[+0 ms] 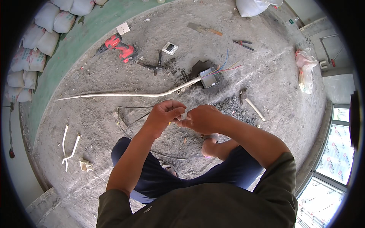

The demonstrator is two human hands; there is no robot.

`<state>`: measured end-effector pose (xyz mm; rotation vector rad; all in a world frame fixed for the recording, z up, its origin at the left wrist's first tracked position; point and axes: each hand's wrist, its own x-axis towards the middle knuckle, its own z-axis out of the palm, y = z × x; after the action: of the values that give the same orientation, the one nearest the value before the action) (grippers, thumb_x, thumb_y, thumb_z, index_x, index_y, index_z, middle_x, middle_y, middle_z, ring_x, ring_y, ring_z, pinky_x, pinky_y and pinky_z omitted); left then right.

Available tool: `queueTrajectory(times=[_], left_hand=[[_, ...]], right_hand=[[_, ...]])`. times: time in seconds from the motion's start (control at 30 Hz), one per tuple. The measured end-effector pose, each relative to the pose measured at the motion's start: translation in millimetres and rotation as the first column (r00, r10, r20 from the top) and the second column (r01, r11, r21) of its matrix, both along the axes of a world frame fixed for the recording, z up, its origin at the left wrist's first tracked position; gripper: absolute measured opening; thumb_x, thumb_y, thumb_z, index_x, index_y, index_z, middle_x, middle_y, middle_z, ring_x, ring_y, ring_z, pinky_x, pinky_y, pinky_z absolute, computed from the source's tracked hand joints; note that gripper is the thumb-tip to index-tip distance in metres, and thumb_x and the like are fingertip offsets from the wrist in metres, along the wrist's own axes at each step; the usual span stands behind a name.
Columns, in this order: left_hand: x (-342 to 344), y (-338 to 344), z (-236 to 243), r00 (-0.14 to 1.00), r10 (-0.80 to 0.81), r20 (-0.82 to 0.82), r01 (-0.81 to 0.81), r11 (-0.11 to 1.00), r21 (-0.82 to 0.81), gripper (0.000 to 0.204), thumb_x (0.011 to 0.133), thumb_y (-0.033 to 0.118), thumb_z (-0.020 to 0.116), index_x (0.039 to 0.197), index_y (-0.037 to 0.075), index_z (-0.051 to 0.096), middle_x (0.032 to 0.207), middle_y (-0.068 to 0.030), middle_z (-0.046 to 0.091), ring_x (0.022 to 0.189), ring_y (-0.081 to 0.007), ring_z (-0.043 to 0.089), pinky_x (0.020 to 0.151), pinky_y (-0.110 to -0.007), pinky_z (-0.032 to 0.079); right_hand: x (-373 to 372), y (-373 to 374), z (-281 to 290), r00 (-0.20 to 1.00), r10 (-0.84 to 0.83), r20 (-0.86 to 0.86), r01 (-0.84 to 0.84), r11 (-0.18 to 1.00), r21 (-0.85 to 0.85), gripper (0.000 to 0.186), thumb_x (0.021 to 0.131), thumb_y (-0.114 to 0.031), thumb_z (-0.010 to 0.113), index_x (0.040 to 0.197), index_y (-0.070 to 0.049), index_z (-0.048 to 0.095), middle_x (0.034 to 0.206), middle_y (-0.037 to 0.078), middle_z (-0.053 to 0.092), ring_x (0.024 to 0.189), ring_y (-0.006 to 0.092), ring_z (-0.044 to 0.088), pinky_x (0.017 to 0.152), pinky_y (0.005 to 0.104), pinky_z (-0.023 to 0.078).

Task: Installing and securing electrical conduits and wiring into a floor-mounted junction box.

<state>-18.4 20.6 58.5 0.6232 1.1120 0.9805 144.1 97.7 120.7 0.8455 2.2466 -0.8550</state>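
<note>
Both hands meet in front of my knees, fingers bent around a small whitish, partly see-through piece (184, 116) whose kind I cannot make out. My left hand (165, 115) pinches it between thumb and fingers; a speck of yellow shows under the thumb. From the other side my right hand (206, 118) closes on it too, the fingertips partly hidden. Beyond the hands, a grey electrical box (210, 78) lies on a dark damp patch, with blue, red and yellow wires (227, 68) sticking out. A long white conduit pipe (144, 94) runs into its left side.
On the rough floor lie a red cordless drill (121, 48), a socket plate (123, 28), a switch (170, 48), black pliers (155, 66), a trowel (205, 29), red-handled pliers (243, 44) and a pipe offcut (255, 109). Bent pipes (70, 147) lie left; filled sacks (47, 41) line the wall.
</note>
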Motion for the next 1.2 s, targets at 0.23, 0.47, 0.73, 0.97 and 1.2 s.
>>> queueTrajectory(times=[0.23,0.47,0.73,0.97,1.2], left_hand=[[4,1,4,0.998,-0.022,-0.054,0.022,1.0,-0.009,0.022,0.087,0.018,0.066,0.102,0.002,0.065,0.087,-0.0014,0.065,0.077,-0.0083,0.06,0.068,-0.025,0.049],[5,-2,6,0.999,-0.019,-0.051,0.019,1.0,-0.005,0.021,0.09,0.02,0.063,0.103,0.003,0.065,0.085,-0.0009,0.065,0.075,-0.008,0.06,0.067,-0.024,0.049],[4,-4,6,0.999,0.013,-0.036,-0.014,1.0,-0.018,0.022,0.09,0.021,0.062,0.103,0.003,0.065,0.085,-0.0012,0.064,0.073,-0.0081,0.059,0.066,-0.024,0.049],[3,-4,4,0.999,0.03,-0.042,-0.03,0.999,-0.018,0.022,0.091,0.02,0.062,0.103,0.003,0.064,0.086,-0.0017,0.064,0.072,-0.0088,0.059,0.066,-0.024,0.049],[2,-4,5,0.998,0.045,-0.04,-0.046,0.999,-0.029,0.021,0.091,0.019,0.061,0.103,0.003,0.064,0.085,-0.0015,0.064,0.071,-0.0092,0.06,0.065,-0.024,0.049]], right_hand=[[5,-2,3,0.995,0.102,0.016,-0.1,0.993,-0.066,0.058,0.09,-0.055,0.047,0.088,-0.002,0.068,0.084,0.016,0.067,0.084,0.0336,0.066,0.077,0.0448,0.05],[14,-18,12,0.939,0.343,0.025,-0.333,0.925,-0.184,0.043,0.086,-0.046,0.057,0.092,-0.005,0.069,0.091,0.016,0.067,0.088,0.0353,0.065,0.08,0.0472,0.049],[9,-16,15,0.898,0.436,0.061,-0.419,0.89,-0.179,0.042,0.084,-0.046,0.059,0.094,-0.006,0.07,0.092,0.014,0.068,0.089,0.0338,0.065,0.079,0.0462,0.05],[8,-15,7,0.881,0.47,0.055,-0.453,0.872,-0.187,0.038,0.086,-0.041,0.06,0.096,-0.005,0.066,0.091,0.014,0.067,0.093,0.0326,0.064,0.081,0.044,0.048],[9,-15,-1,0.868,0.495,0.029,-0.483,0.858,-0.175,0.037,0.086,-0.041,0.061,0.098,-0.006,0.067,0.094,0.012,0.067,0.095,0.0309,0.064,0.081,0.043,0.049]])
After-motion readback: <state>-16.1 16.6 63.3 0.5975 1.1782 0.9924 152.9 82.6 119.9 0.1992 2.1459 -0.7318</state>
